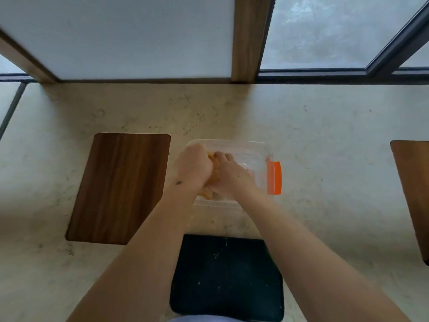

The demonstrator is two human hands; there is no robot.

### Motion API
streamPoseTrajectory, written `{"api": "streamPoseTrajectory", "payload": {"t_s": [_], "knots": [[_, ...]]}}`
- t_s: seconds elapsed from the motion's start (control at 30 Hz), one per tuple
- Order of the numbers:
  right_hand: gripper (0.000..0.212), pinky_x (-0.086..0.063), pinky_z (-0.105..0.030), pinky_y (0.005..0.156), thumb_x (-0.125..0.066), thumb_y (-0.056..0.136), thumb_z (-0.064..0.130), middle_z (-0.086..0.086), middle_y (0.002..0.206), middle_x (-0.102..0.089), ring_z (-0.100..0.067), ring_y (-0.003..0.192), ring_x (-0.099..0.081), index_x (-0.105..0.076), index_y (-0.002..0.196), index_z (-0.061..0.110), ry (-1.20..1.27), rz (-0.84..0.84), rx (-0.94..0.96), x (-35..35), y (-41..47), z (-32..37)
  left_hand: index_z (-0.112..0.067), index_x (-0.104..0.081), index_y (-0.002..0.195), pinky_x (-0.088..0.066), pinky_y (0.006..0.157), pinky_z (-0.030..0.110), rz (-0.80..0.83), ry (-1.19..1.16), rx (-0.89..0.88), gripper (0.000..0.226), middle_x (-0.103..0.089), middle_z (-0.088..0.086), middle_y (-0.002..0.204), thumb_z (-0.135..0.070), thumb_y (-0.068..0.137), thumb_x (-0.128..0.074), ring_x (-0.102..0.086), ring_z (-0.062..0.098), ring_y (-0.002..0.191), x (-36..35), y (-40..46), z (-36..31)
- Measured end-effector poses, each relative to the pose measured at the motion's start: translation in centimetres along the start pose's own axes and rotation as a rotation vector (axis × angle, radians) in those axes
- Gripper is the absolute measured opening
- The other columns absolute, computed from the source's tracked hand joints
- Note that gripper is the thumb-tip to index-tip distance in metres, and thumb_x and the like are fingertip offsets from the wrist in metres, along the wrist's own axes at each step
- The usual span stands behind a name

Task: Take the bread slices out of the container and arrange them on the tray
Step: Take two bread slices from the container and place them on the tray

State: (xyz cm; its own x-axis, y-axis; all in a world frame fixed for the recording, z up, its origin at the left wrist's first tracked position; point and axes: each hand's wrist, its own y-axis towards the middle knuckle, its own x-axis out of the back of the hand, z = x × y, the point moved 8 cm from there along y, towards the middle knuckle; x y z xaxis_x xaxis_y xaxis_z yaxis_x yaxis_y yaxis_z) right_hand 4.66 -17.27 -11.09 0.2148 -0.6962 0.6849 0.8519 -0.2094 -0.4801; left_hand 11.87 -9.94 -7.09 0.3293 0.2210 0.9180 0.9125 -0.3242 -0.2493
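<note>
Both hands (210,169) clasp bread slices (214,175) inside the clear container (255,152).

Bread slices (210,194) mostly behind hands.

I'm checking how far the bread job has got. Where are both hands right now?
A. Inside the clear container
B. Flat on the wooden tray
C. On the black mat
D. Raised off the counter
A: the left hand and right hand meet inside the clear container, around bread.
</note>
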Motion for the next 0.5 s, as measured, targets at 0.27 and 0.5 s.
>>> {"api": "streamPoseTrajectory", "payload": {"t_s": [0.27,0.5], "knots": [[0.073,-0.055,-0.046,0.080,-0.060,0.086,0.042,-0.005,0.118,-0.060,-0.029,0.095,-0.064,-0.020,0.144,0.023,0.008,-0.035,-0.117,0.3,0.2,-3.4,-0.018,-0.069,0.125,-0.052,0.077,0.032,-0.032,-0.117,-0.079,0.032,-0.069,0.007,0.121,-0.016,0.094,-0.058,-0.069,0.025,0.101,-0.7,-0.1,-0.9],[0.046,-0.044,-0.035,0.057,-0.055,0.090,0.040,-0.004,0.098,-0.063,-0.024,0.077,-0.061,-0.041,0.126,0.013,-0.046,-0.048,-0.191,1.5,0.6,-4.2,-0.013,-0.067,0.116,-0.042,0.061,0.024,-0.045,-0.097,-0.019,0.024,-0.075,0.006,0.100,-0.020,0.094,-0.062,-0.064,0.017,0.077,-1.9,-0.7,-1.3]]}}
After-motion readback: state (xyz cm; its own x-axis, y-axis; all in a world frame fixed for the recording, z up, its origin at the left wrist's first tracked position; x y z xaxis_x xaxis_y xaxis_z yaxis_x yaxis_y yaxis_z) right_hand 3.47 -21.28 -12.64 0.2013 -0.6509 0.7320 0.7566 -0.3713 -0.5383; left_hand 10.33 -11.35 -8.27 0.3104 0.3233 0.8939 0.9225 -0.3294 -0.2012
